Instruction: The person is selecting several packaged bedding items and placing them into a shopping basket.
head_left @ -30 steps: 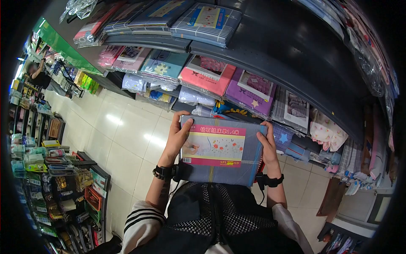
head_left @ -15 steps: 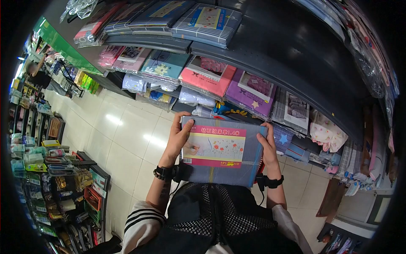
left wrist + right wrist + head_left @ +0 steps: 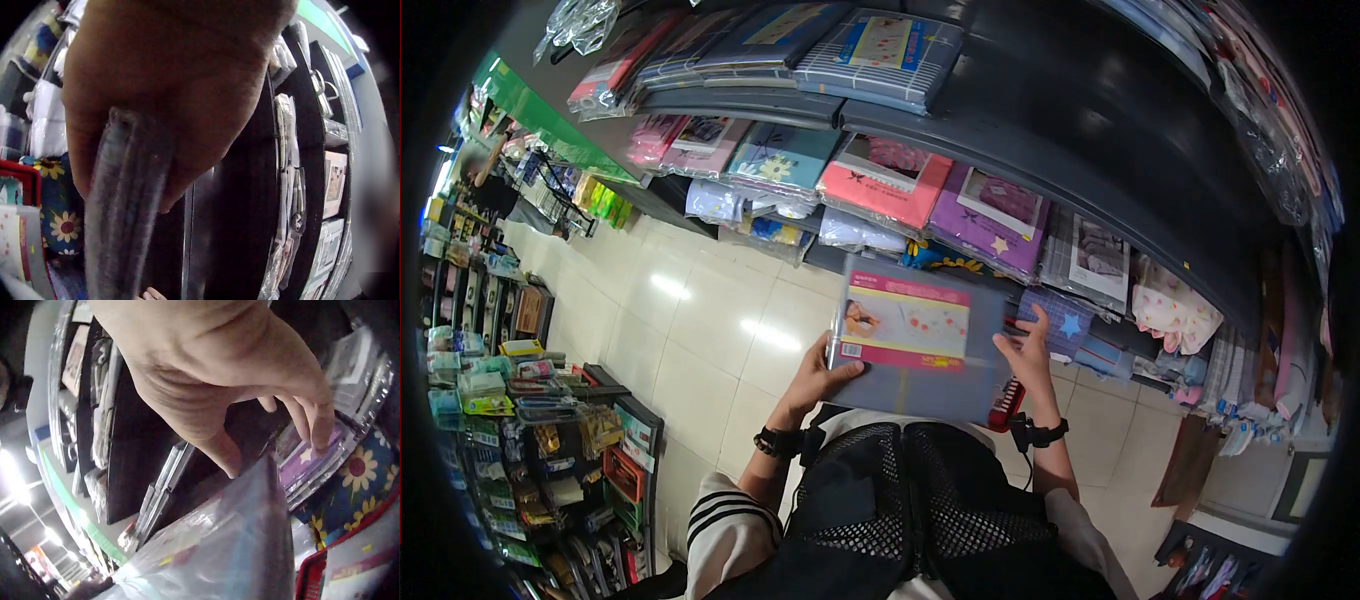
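Note:
A plastic-wrapped grey bed sheet [image 3: 905, 385] with a pink and yellow label lies face up before the chest. My left hand [image 3: 820, 376] grips its left edge, thumb on top and fingers underneath. Seen in the left wrist view, the folded edge of the bed sheet [image 3: 122, 206] sits between thumb and fingers. My right hand [image 3: 1027, 358] is off the package, just beyond its right edge, with thumb and fingers spread. In the right wrist view the thumb and fingertips of the right hand [image 3: 231, 375] hang close over the package's corner.
Dark shelves [image 3: 1040, 120] ahead carry stacks of packaged bedding, among them a purple pack [image 3: 990, 220] and a coral pack [image 3: 885, 185]. A red basket [image 3: 1006, 403] shows beside the right wrist. At left stands a rack of small goods [image 3: 530, 430]. A person [image 3: 495, 180] is far left.
The right hand has let go of the package's right edge and spread its fingers. The left hand has slid lower along the left edge, and the bed sheet has shifted slightly up and tilted.

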